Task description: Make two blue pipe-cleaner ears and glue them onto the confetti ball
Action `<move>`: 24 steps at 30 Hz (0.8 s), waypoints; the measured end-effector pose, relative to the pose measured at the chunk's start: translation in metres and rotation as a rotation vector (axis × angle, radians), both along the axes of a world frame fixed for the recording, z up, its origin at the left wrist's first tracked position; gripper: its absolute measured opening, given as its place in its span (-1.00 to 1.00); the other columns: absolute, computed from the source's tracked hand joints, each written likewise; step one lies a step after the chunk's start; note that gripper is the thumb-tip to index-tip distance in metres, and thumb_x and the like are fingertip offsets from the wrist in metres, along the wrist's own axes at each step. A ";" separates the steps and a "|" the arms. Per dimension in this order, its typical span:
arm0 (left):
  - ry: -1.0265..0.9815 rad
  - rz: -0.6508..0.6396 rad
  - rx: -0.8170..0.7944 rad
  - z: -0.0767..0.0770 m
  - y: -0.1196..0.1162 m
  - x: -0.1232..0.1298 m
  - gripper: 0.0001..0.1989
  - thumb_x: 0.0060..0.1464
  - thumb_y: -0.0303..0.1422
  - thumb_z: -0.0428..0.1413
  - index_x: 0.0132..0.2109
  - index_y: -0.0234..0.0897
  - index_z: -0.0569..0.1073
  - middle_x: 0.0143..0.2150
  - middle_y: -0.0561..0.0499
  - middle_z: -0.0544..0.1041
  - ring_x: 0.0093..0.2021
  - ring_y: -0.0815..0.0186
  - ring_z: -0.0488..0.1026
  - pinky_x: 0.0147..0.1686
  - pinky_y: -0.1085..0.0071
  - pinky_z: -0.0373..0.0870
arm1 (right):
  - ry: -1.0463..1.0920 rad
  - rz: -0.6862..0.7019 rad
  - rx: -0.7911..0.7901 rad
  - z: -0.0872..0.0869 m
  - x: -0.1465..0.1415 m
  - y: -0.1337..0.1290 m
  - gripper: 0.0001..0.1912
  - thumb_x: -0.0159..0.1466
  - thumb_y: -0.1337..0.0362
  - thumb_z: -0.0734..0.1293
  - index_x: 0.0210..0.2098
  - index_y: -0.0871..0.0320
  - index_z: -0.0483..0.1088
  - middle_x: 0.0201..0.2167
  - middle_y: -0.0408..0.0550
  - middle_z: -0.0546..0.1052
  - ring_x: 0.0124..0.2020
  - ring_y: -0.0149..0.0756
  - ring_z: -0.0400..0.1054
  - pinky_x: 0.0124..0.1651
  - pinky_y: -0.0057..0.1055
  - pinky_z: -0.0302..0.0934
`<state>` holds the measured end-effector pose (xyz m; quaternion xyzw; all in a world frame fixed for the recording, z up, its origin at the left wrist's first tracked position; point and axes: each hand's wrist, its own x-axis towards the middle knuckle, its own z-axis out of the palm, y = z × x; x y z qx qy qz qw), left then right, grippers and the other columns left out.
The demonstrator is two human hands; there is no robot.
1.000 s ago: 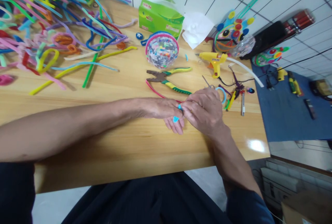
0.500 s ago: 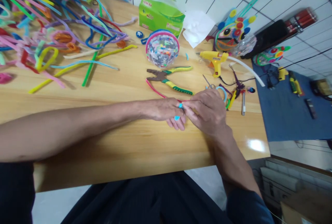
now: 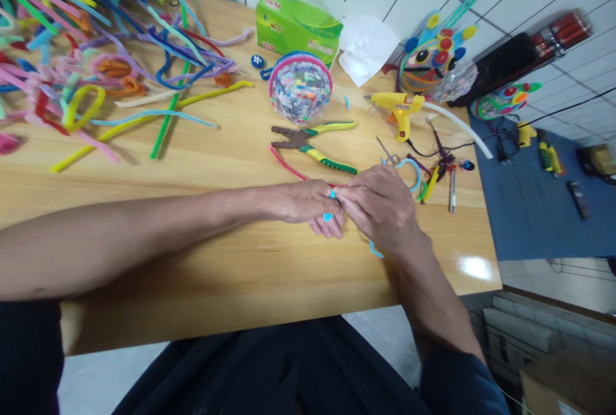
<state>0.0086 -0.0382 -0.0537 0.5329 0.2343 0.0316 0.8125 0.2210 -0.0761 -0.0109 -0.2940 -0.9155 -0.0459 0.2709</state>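
Observation:
My left hand (image 3: 301, 202) is closed, pinching a bright blue pipe cleaner (image 3: 328, 216) that shows in small bits between its fingers. Against it, my right hand (image 3: 385, 203) is closed with thumb and fingertips pressed on the same blue piece. A thin blue end (image 3: 375, 249) hangs out below my right palm. Behind my hands runs a pinkish-red pipe cleaner (image 3: 289, 168), its far end by the pliers and its near end hidden at my fingers. The pliers (image 3: 301, 139), with yellow-green handles, lie just beyond.
Many coloured pipe cleaners (image 3: 96, 49) heap at the left. A decorated clear bowl (image 3: 301, 89) stands before a green tissue pack (image 3: 298, 20). To the right are a yellow glue gun (image 3: 399, 107), scissors (image 3: 391, 155), a cutter knife (image 3: 452, 190) and a dark flask (image 3: 510, 68).
My fingers have shifted slightly on the blue pipe cleaner, and less of it shows between my hands. Its thin end has come into view below my right hand.

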 end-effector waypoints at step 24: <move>-0.176 0.010 0.007 -0.002 0.009 -0.009 -0.61 0.35 -0.01 0.29 -0.08 -0.29 0.65 -0.16 -0.14 0.79 -0.07 0.17 0.77 0.11 0.23 0.63 | 0.119 -0.042 -0.225 0.001 0.012 0.007 -0.85 0.47 0.38 0.37 -0.05 0.05 0.56 -0.19 -0.04 0.71 -0.15 -0.22 0.63 -0.12 -0.28 0.48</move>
